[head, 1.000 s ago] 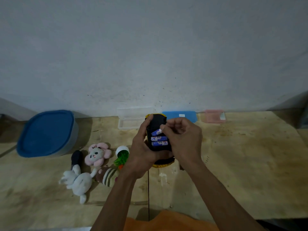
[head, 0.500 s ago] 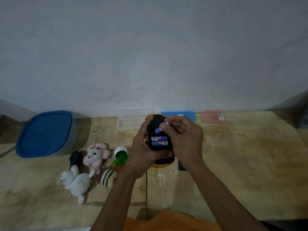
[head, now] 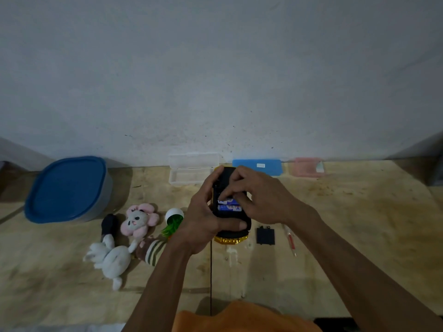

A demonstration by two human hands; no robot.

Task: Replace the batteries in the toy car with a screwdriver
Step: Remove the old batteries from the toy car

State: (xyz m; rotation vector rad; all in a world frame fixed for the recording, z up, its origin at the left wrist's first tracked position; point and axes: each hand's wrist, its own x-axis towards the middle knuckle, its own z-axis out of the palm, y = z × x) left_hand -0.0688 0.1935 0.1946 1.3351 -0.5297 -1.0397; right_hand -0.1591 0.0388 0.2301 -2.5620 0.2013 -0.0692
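A plain home-style work corner: a worn, stained plywood tabletop [head: 347, 224] set against a bare, scuffed whitish wall [head: 215, 68]. Household clutter lines it, including a blue-lidded storage tub [head: 67, 188], small plastic boxes [head: 193, 168] by the wall, and plush toys [head: 137, 220] lying on the wood. The lighting is dim.

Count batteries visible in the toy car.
2: one battery partly under the right hand fingertips, another battery just below it in the toy car. More may be hidden.
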